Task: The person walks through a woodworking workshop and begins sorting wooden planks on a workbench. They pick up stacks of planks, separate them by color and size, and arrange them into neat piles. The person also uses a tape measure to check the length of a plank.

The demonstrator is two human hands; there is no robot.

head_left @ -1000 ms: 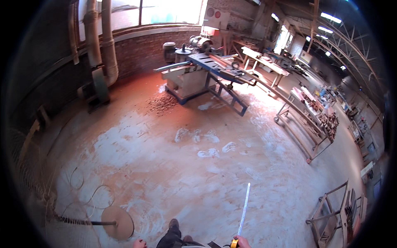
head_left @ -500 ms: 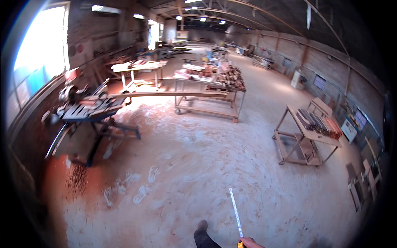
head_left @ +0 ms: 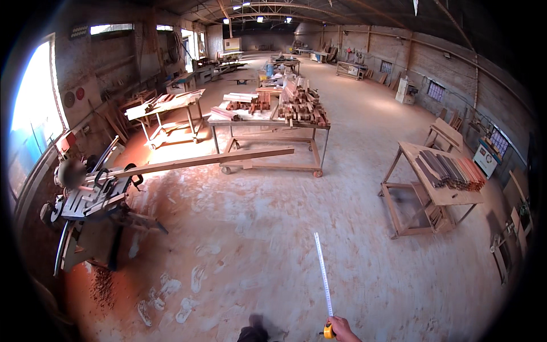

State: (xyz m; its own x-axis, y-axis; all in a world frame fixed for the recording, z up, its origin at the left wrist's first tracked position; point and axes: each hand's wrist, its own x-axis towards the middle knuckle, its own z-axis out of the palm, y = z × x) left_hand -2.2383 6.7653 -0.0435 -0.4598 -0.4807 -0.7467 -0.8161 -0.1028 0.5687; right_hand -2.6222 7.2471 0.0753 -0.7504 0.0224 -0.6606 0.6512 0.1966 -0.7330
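Observation:
At the bottom edge, right of the middle, my right hand (head_left: 342, 329) is closed around a yellow tape measure (head_left: 327, 331). Its white blade (head_left: 323, 273) is drawn out and points ahead over the dusty floor, its free end touching nothing that I can make out. My left hand does not show. Left of the tape measure, one of my dark shoes (head_left: 256, 322) appears low in the picture.
At left stands a saw machine (head_left: 85, 196) with wood chips (head_left: 102, 288) below it. A long plank (head_left: 211, 159) reaches from it toward a wheeled table stacked with wood pieces (head_left: 302, 105). Dark and reddish strips (head_left: 450, 170) lie on a wooden cart (head_left: 407, 157) at right.
My view has shifted, and the tables and the saw machine appear nearer. The tape measure and my right hand sit slightly higher in the picture, the blade still out.

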